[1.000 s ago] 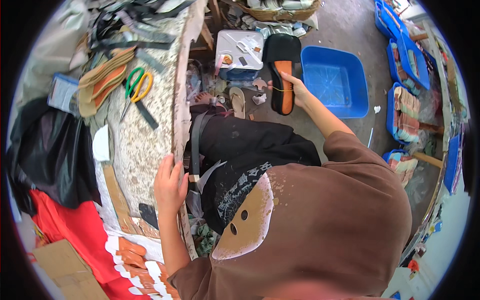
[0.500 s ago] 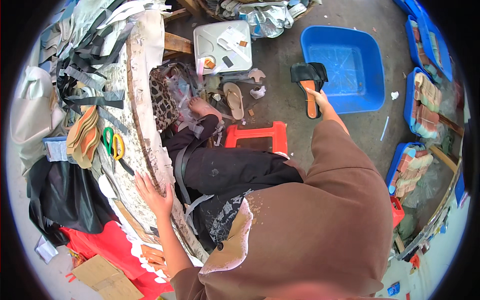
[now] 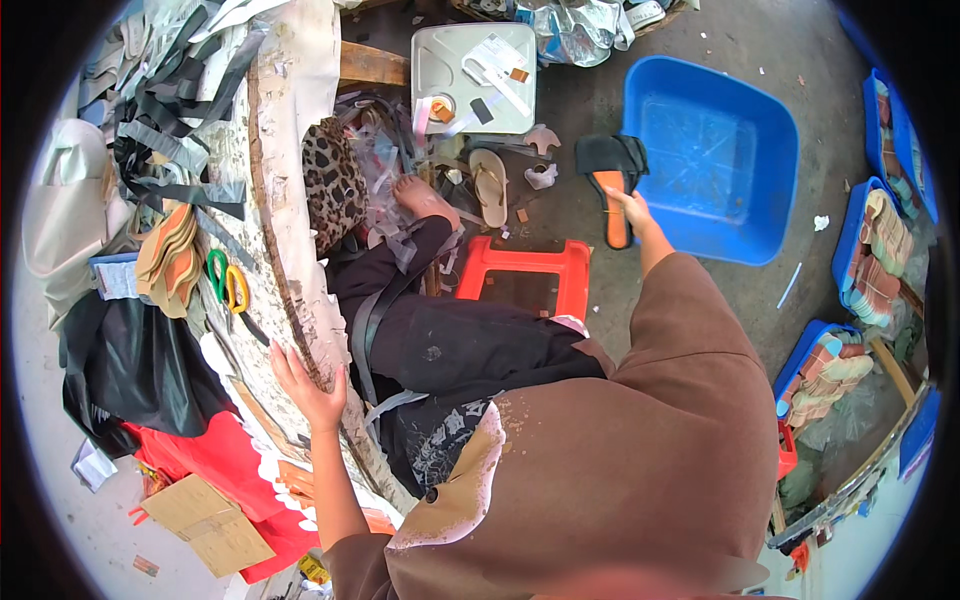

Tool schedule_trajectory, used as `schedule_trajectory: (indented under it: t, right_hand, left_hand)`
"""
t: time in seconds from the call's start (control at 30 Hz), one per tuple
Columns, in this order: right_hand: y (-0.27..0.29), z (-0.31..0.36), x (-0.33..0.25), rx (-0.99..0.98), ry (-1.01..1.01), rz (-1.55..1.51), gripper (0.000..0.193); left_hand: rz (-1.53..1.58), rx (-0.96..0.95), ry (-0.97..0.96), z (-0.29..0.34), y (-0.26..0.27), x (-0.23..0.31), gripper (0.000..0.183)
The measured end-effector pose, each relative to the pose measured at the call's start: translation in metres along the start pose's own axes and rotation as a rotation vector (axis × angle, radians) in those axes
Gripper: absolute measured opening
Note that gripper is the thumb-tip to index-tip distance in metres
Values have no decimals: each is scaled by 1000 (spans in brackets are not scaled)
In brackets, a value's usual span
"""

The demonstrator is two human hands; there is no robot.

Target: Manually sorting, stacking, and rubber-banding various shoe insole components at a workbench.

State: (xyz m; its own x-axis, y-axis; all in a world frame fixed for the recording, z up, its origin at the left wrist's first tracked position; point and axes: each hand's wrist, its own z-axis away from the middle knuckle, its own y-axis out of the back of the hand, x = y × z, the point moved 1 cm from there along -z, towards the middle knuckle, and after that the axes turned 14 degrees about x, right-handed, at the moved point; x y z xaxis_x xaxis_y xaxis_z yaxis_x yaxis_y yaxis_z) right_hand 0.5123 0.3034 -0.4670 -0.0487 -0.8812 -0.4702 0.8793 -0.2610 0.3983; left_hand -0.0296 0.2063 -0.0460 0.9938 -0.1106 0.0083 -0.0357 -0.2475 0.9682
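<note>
A black-strapped sandal with an orange sole (image 3: 612,185) hangs heel-down from the person's right hand (image 3: 632,210), whose fingers are closed around the heel end, right at the near-left rim of a big blue plastic tub (image 3: 715,160) on the concrete floor. The sandal is not yet in the tub, which looks bare inside; putting it down appears to be the step left for this shoe. The left hand (image 3: 305,385) rests flat on the near edge of the workbench (image 3: 290,250), fingers spread and holding nothing. Along the bench's left side lie green- and yellow-handled scissors (image 3: 226,285), a stack of tan insoles (image 3: 170,258) and a heap of black and grey straps (image 3: 165,150). Below the person sits a red plastic stool (image 3: 525,275); a lone beige flip-flop (image 3: 489,185) lies on the floor beyond it, near a white lidded box (image 3: 472,75). Blue crates stacked with finished soles (image 3: 875,265) line the floor's right edge, suggesting much of the batch is already sorted.
</note>
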Motion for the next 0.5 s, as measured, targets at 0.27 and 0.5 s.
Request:
schedule_trajectory:
  t: [0.27,0.5]
  right_hand:
    - [-111,67,3,-168,-121,-403,81]
    - [-69,-27,-21,-79,139,-573,66]
  left_hand:
    - [-41,-18,8,6,1,-1,91]
    - [-38,-26,14,3,-1,-3,90]
